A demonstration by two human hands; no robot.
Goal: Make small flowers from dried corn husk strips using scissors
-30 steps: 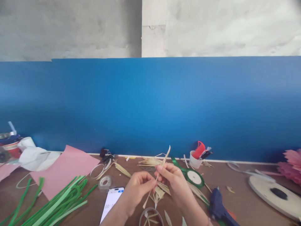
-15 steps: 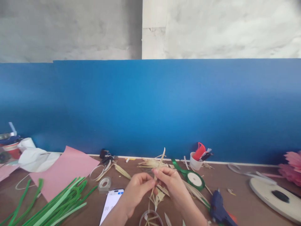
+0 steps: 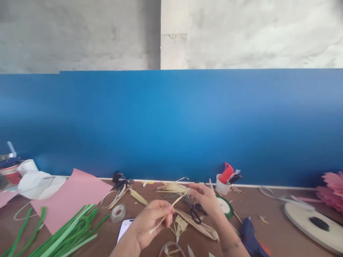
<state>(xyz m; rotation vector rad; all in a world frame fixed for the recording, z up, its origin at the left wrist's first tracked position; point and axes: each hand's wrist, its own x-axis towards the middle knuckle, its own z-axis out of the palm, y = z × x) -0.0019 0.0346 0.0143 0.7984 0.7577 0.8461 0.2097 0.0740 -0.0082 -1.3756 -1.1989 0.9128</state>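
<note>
While the left hand (image 3: 152,218) pinches a pale strip (image 3: 177,201) between thumb and fingers, the right hand (image 3: 208,200) is near the strip's far end. Its thumb and forefinger stand narrow, but whether they also grip the tip, I cannot tell. The strip slants over the table (image 3: 277,223), and its lower end comes out beneath the left fingers. For good handling, I judge that the left pinch should be firm but not hard (the material looks dry, so it may split). The right fingers should take only the tip, without catching the husks (image 3: 171,187) behind it. A gentle pull along the length seems safer than a twist. Because the scissors (image 3: 197,208) lie just beside the right hand, the wrist should pass well above them. The dish (image 3: 169,242) lies nearer to the person.
</note>
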